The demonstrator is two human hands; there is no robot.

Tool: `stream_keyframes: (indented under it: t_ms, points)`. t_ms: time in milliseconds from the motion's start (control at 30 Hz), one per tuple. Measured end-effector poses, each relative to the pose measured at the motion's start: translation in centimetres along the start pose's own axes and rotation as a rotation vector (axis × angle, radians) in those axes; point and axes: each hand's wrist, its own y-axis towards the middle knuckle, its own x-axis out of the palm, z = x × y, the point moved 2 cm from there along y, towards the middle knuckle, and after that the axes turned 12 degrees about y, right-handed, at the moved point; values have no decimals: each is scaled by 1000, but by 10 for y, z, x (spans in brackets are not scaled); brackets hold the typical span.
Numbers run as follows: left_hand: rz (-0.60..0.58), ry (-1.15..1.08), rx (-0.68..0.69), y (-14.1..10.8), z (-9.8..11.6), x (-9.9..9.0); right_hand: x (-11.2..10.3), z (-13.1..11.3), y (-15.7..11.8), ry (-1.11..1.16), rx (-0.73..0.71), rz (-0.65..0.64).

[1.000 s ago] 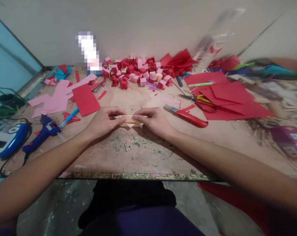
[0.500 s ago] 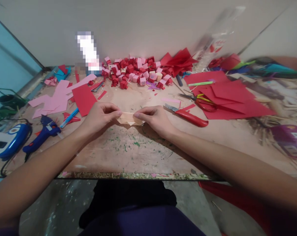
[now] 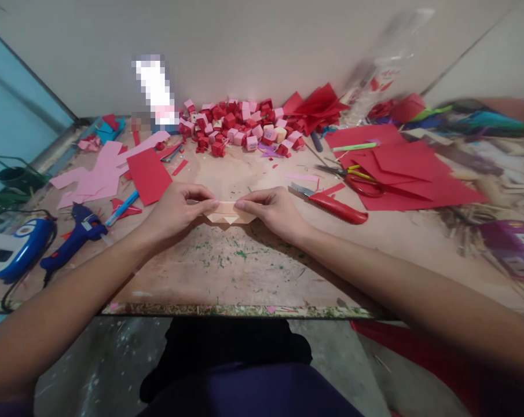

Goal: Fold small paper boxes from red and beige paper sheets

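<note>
A small cream-coloured piece of folded paper [image 3: 227, 212] is held just over the table in front of me, its lower edge showing pointed folds. My left hand [image 3: 187, 205] pinches its left end between thumb and fingers. At the other end, my right hand [image 3: 270, 209] grips it the same way, thumb on top. The fingertips beneath the paper are hidden. Close to my right hand lies a red-handled utility knife [image 3: 337, 207], with scissors [image 3: 352, 176] behind it. A red paper sheet [image 3: 149, 176] is just beyond my left hand.
Many small red and pink paper cubes [image 3: 239, 127] are heaped against the wall. Red sheets [image 3: 418, 174] lie at right, near a plastic bottle [image 3: 374, 81]. At left are pink paper cut-outs [image 3: 101, 174], a blue glue gun [image 3: 79, 234] and a blue-and-white device [image 3: 21, 246].
My left thumb has slid slightly right along the paper, closer to the right thumb. The paper's upper edge looks folded down further. Everything else stays in place.
</note>
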Motion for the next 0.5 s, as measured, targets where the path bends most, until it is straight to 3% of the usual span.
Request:
stream_keyframes:
  t_ms: [500]
  points:
    - [120, -134, -66, 7, -4, -7, 0, 0, -1, 117, -1, 26]
